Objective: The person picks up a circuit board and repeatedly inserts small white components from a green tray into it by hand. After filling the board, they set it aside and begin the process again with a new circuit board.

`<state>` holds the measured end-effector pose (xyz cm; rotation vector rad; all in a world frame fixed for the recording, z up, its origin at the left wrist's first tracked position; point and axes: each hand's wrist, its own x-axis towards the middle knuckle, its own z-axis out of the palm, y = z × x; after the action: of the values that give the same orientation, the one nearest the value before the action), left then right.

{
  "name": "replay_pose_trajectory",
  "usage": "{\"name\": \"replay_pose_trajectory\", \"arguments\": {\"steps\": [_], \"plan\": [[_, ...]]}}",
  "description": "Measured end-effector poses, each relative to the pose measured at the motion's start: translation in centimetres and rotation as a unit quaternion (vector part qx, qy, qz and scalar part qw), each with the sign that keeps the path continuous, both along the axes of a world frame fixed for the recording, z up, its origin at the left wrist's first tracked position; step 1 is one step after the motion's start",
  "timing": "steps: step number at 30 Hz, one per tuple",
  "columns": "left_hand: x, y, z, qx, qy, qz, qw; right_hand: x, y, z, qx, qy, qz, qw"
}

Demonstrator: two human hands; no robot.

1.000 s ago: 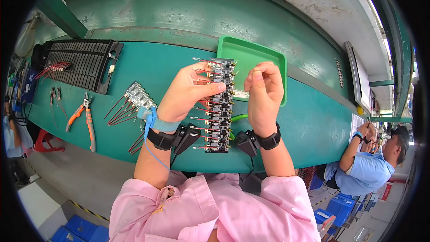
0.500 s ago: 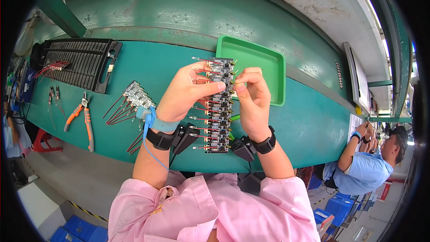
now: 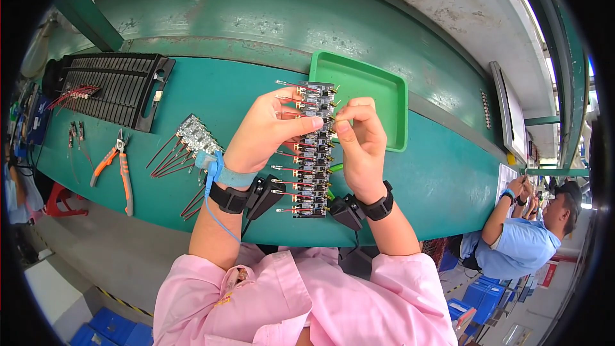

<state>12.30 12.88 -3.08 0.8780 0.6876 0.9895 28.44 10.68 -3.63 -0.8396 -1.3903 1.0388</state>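
Observation:
A long dark circuit board panel (image 3: 313,166) is held upright lengthwise above the bench, red and black wire leads sticking out along its left edge. My left hand (image 3: 272,129) grips its upper part, thumb across the face and fingers behind. At the panel's right edge, my right hand (image 3: 362,134) pinches thumb against forefinger at one of the small parts there; what sits between the fingertips is too small to make out. Left of my left wrist, another board with red and black leads (image 3: 197,134) lies on the bench.
Behind my right hand is a green tray (image 3: 391,83). Orange-handled pliers (image 3: 122,163) lie at left, near a black slotted rack (image 3: 112,86) with red wires on it. A blue cord runs from my left wrist. At far right a co-worker (image 3: 525,230) in blue sits along the green bench (image 3: 423,186).
Almost nothing differs. Both hands keep their hold at the panel, with only a very slight shift of the right fingers.

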Motion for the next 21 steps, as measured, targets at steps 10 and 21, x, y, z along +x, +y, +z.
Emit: {"name": "replay_pose_trajectory", "arguments": {"steps": [10, 21], "plan": [[0.07, -0.01, 0.11, 0.004, 0.009, 0.005, 1.000, 0.07, -0.01, 0.16, 0.007, -0.016, -0.008, 1.000], [0.03, -0.03, 0.01, 0.006, 0.003, 0.007, 1.000, 0.11, -0.15, 0.15, 0.032, -0.051, -0.020, 0.998]]}}
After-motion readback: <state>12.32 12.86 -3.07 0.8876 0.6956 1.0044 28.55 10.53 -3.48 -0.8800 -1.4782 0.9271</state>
